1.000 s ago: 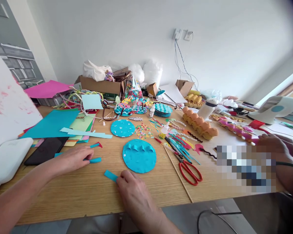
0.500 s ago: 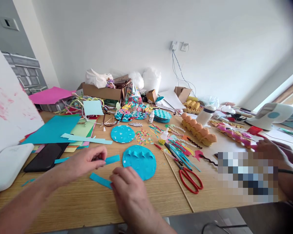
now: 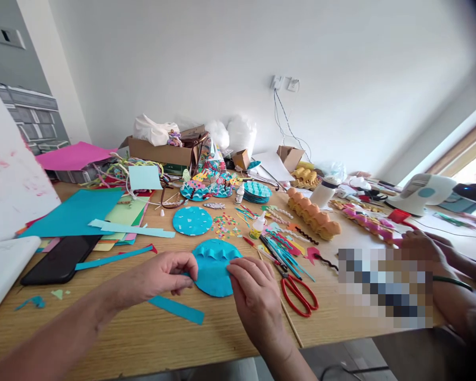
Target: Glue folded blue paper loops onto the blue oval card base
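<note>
blue disc (image 3: pixel 214 283) with a wavy row of paper loops (image 3: pixel 218 253) across its upper part lies near the middle of the surface (image 3: pixel 115 341), toward the near edge, between the two hands. the left hand (image 3: pixel 162 273) is at the disc's left rim, fingers curled and thumb tip close to the index finger; a bit of blue shows by them, but i cannot tell whether they are clamped on it. the right hand (image 3: pixel 256 293) is over the disc's right rim, its fingers close together and bent over the thumb; what they may grip cannot be told, blue lying against blue.

a short blue strip (image 3: pixel 178 310) lies just below the left hand, nearer the near edge. a longer blue strip (image 3: pixel 113 257) runs toward the left edge, past the black phone (image 3: pixel 61 259). farther back, a flecked disc (image 3: pixel 192 220) sits beside scattered confetti (image 3: pixel 225 226), with a glue bottle (image 3: pixel 257 227) to its right. red-handled scissors (image 3: pixel 299 296) and a thin stick (image 3: pixel 292 324) lie right of the right hand, the stick reaching the near edge. at the right edge is another person's hand (image 3: pixel 422 251).
</note>
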`<act>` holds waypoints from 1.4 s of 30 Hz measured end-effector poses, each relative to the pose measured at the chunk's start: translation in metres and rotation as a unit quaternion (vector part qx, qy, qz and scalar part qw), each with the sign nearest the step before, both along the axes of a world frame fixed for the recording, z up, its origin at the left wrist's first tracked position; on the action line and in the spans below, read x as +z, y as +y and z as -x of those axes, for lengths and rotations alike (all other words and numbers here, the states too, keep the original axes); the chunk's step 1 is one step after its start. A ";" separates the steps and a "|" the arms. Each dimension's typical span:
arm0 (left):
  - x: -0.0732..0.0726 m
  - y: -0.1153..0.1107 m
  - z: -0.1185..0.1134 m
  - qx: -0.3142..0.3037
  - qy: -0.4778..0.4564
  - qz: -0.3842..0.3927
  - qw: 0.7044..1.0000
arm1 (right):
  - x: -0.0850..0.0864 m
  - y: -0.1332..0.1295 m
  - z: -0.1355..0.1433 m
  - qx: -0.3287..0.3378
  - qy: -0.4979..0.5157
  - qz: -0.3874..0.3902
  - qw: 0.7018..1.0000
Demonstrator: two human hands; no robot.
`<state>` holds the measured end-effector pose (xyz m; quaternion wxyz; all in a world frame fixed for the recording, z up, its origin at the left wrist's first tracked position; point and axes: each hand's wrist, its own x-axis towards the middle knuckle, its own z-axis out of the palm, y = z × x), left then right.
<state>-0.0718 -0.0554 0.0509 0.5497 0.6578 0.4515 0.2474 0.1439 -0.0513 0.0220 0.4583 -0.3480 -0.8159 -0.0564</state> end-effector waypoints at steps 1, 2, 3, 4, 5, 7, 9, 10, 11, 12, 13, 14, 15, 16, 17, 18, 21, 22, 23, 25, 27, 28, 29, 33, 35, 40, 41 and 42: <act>0.000 0.000 0.003 0.008 0.005 0.006 1.000 | 0.000 0.001 -0.003 -0.011 0.001 0.001 1.000; 0.000 0.000 0.004 0.017 0.008 0.009 1.000 | -0.001 0.001 -0.004 -0.021 0.001 0.002 1.000; 0.000 0.000 0.005 0.025 0.008 0.010 1.000 | -0.001 0.001 -0.005 -0.031 -0.001 0.005 0.999; 0.000 0.001 0.005 0.032 0.004 0.010 0.999 | -0.002 0.002 -0.006 -0.043 -0.005 0.008 0.999; 0.000 0.002 0.005 0.037 -0.005 0.009 0.999 | -0.002 0.003 -0.006 -0.055 -0.010 0.013 0.998; -0.001 0.006 0.002 0.045 -0.030 0.008 0.998 | -0.002 0.005 -0.005 -0.075 -0.025 0.019 0.997; -0.003 0.010 -0.001 0.053 -0.065 0.003 0.997 | -0.001 0.008 -0.006 -0.078 -0.041 0.021 0.996; -0.004 0.013 -0.002 0.058 -0.079 -0.001 0.995 | -0.001 0.010 -0.007 -0.076 -0.046 0.023 0.996; -0.005 0.015 -0.002 0.067 -0.089 -0.006 0.994 | 0.000 0.012 -0.008 -0.073 -0.047 0.026 0.996; -0.006 0.017 -0.003 0.079 -0.094 -0.010 0.992 | 0.000 0.014 -0.009 -0.071 -0.046 0.031 0.996; -0.006 0.018 -0.003 0.094 -0.094 -0.013 0.991 | 0.000 0.016 -0.010 -0.071 -0.044 0.037 0.996; -0.007 0.020 -0.003 0.110 -0.091 -0.014 0.990 | 0.001 0.017 -0.010 -0.073 -0.045 0.045 0.995; -0.006 0.020 -0.003 0.125 -0.086 -0.013 0.988 | 0.001 0.018 -0.010 -0.076 -0.048 0.050 0.995; -0.006 0.021 -0.003 0.136 -0.081 -0.014 0.987 | 0.002 0.019 -0.009 -0.078 -0.056 0.053 0.994; -0.006 0.021 -0.004 0.141 -0.077 -0.015 0.987 | 0.003 0.019 -0.008 -0.080 -0.066 0.054 0.993; -0.005 0.021 -0.005 0.142 -0.075 -0.017 0.987 | 0.004 0.018 -0.006 -0.080 -0.078 0.052 0.992; -0.003 0.019 -0.008 0.125 -0.081 -0.017 0.989 | 0.008 0.017 -0.002 -0.062 -0.103 0.041 0.992; -0.002 0.019 -0.009 0.118 -0.088 -0.014 0.989 | 0.010 0.016 -0.001 -0.050 -0.101 0.033 0.993; -0.002 0.019 -0.009 0.114 -0.099 -0.009 0.989 | 0.011 0.015 -0.001 -0.036 -0.091 0.026 0.995; -0.003 0.019 -0.009 0.110 -0.124 -0.002 0.986 | 0.013 0.012 -0.002 -0.009 -0.043 0.015 0.999; -0.005 0.020 -0.008 0.113 -0.145 0.003 0.983 | 0.013 0.006 -0.004 0.011 0.030 0.031 0.999; -0.007 0.021 -0.007 0.116 -0.152 0.005 0.982 | 0.013 0.002 -0.004 0.022 0.064 0.062 0.996; -0.008 0.021 -0.006 0.118 -0.159 0.006 0.980 | 0.012 -0.003 -0.003 0.035 0.090 0.112 0.989; -0.012 0.020 -0.007 0.125 -0.190 0.011 0.974 | 0.002 -0.016 0.007 0.136 0.187 0.356 0.905; -0.012 0.019 -0.010 0.121 -0.196 0.012 0.973 | -0.005 -0.018 0.012 0.177 0.260 0.419 0.852; -0.012 0.018 -0.019 0.107 -0.164 -0.001 0.981 | -0.013 -0.014 0.014 0.173 0.316 0.425 0.831; -0.012 0.019 -0.020 0.103 -0.151 -0.006 0.983 | -0.014 -0.013 0.013 0.163 0.311 0.413 0.840; -0.013 0.020 -0.019 0.098 -0.138 -0.013 0.985 | -0.014 -0.011 0.013 0.151 0.308 0.404 0.848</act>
